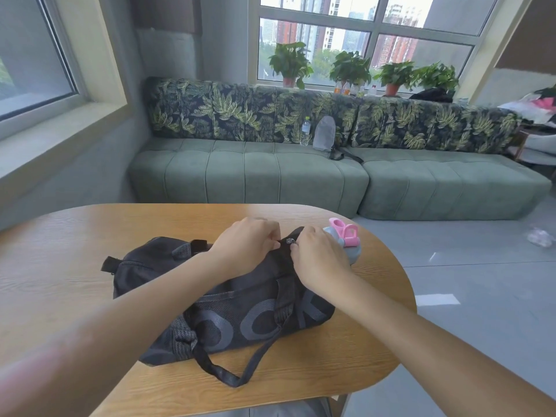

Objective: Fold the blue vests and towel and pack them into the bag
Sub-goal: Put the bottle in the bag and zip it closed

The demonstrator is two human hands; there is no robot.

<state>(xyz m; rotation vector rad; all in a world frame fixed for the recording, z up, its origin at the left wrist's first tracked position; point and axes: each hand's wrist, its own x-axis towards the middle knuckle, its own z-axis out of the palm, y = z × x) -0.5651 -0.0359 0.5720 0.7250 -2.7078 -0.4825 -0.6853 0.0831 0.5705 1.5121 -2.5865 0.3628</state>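
Pinching the zipper pull [289,241] at the far right end of the black mesh duffel bag [228,308] on the worktop [60,281], both hands' fingers grasped there; no blue vests or towel showed, so packing looked finished.

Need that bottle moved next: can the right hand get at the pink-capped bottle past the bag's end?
Probably yes: the right hand sits directly beside the pink-capped grey bottle, nothing between them, though its fingers currently pinch the black duffel bag.
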